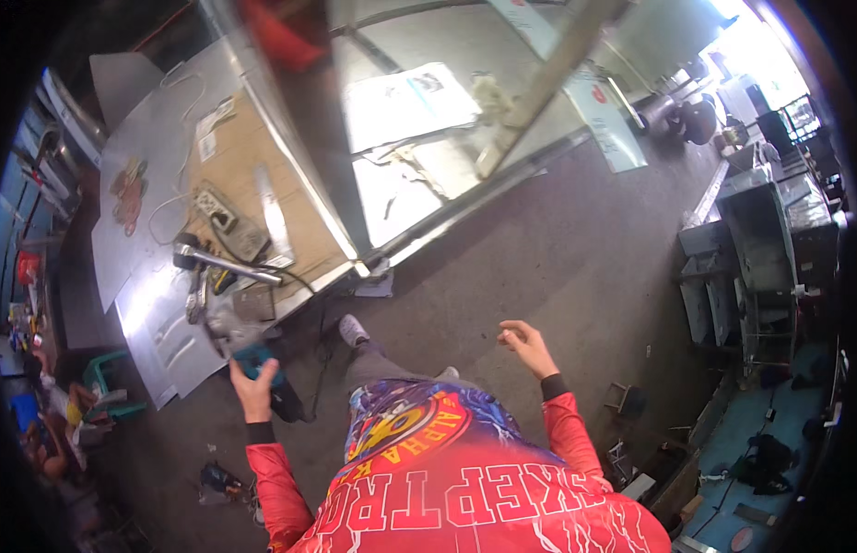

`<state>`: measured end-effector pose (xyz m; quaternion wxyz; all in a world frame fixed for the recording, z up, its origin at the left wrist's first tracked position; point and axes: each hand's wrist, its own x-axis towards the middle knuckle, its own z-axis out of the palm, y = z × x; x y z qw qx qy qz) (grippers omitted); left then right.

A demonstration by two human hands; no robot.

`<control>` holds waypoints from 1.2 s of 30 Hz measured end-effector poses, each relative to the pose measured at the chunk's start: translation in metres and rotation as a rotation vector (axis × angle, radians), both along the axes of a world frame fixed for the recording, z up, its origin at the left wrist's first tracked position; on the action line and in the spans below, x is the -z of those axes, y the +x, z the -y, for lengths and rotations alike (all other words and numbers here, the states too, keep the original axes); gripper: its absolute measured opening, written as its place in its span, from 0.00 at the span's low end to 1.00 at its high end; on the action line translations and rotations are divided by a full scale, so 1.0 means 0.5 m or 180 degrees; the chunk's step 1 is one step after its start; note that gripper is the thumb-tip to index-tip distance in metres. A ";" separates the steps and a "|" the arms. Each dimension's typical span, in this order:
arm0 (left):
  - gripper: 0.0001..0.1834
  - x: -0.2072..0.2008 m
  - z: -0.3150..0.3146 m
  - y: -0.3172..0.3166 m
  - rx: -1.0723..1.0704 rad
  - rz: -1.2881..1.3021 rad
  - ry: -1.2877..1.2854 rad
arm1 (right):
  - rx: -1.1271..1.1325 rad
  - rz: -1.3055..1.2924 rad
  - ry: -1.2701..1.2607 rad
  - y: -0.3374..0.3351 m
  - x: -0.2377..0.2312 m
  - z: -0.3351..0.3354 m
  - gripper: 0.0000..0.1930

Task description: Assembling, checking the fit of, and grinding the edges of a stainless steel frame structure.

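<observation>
My left hand is wrapped round a teal and dark power tool, which looks like an angle grinder. The tool is at the near edge of the workbench, and its front end is blurred. Beside it on the bench lie a hammer with a shiny handle, a flat metal strip and a grey, worn oblong block. My right hand hangs over the floor, away from the bench, with its fingers loosely bent and nothing visible in them.
A brown board and bent sheet metal cover the bench. A dark upright beam rises at its corner. Beyond it, white sheets lie on a table. A cord hangs near my leg. Grey metal cabinets stand at right; a green stool at left.
</observation>
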<state>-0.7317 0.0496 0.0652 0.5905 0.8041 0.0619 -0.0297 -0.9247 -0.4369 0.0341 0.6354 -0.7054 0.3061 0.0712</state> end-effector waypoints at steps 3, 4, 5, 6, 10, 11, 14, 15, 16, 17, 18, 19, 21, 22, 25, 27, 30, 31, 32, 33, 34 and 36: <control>0.32 -0.090 0.256 -0.072 0.1530 -0.0204 -0.0466 | 0.0164 0.0262 0.0307 -0.097 0.032 0.031 0.17; 0.33 -0.088 0.319 -0.094 0.1934 -0.0056 -0.0311 | 0.0199 0.0327 0.0436 -0.118 0.016 0.032 0.18; 0.33 -0.084 0.382 -0.119 0.2185 -0.0021 -0.0202 | 0.0269 0.0367 0.0452 -0.140 0.006 0.031 0.18; 0.33 -0.095 0.452 -0.139 0.2542 -0.0212 -0.0097 | 0.0272 0.0548 0.0522 -0.155 -0.006 0.040 0.22; 0.36 -0.134 0.686 -0.208 0.3217 -0.0588 0.0022 | 0.0444 0.1301 0.1041 -0.173 -0.063 0.067 0.36; 0.36 -0.134 0.738 -0.225 0.3357 -0.0481 0.0038 | 0.0516 0.1371 0.0999 -0.181 -0.081 0.077 0.36; 0.32 -0.157 0.884 -0.268 0.3799 -0.0575 0.0140 | 0.1113 0.2078 0.1167 -0.186 -0.105 0.125 0.42; 0.32 -0.144 0.922 -0.278 0.3988 -0.0579 0.0169 | 0.1408 0.2178 0.0822 -0.183 -0.102 0.146 0.43; 0.34 -0.138 0.958 -0.286 0.4202 -0.0544 0.0184 | 0.1694 0.2277 0.0472 -0.177 -0.093 0.171 0.45; 0.36 -0.145 0.995 -0.298 0.4383 -0.0649 0.0183 | 0.2008 0.2058 0.0245 -0.176 -0.063 0.203 0.46; 0.38 -0.156 1.031 -0.311 0.4568 -0.0745 0.0186 | 0.2308 0.1998 0.0165 -0.177 -0.029 0.235 0.45; 0.40 -0.137 1.057 -0.309 0.4703 -0.0761 0.0082 | 0.2387 0.1932 0.0199 -0.179 -0.025 0.266 0.44; 0.43 -0.124 1.103 -0.314 0.4725 -0.1045 -0.0295 | 0.2485 0.1825 0.0086 -0.183 -0.014 0.335 0.43; 0.44 -0.072 1.125 -0.313 0.4661 -0.0937 -0.0878 | 0.2470 0.1787 -0.0053 -0.175 -0.011 0.377 0.43; 0.39 -0.038 1.223 -0.286 0.4508 -0.1693 -0.0441 | 0.2192 0.1518 -0.0667 -0.165 -0.001 0.519 0.43; 0.33 -0.072 1.295 -0.250 0.4480 -0.1460 -0.0650 | 0.1721 0.1533 -0.0033 -0.154 -0.049 0.600 0.38; 0.35 -0.118 1.381 -0.188 0.4457 -0.0692 -0.0398 | 0.1015 0.1287 0.0015 -0.130 -0.120 0.771 0.29; 0.38 -0.121 1.398 -0.168 0.4277 -0.0747 -0.0474 | 0.1413 0.1303 0.0122 -0.105 -0.130 0.815 0.27; 0.39 -0.147 1.414 -0.148 0.4152 -0.1091 -0.0431 | 0.1811 0.1316 0.0213 -0.076 -0.130 0.855 0.26; 0.39 -0.154 1.425 -0.126 0.4031 -0.1154 -0.0499 | 0.1763 0.1299 0.0297 -0.043 -0.114 0.899 0.26; 0.39 -0.157 1.439 -0.104 0.3920 -0.1205 -0.0579 | 0.1970 0.1133 0.0553 -0.009 -0.086 0.942 0.26; 0.38 -0.165 1.463 -0.058 0.3688 -0.1287 -0.0649 | 0.2165 0.0979 0.0833 0.060 -0.020 1.012 0.27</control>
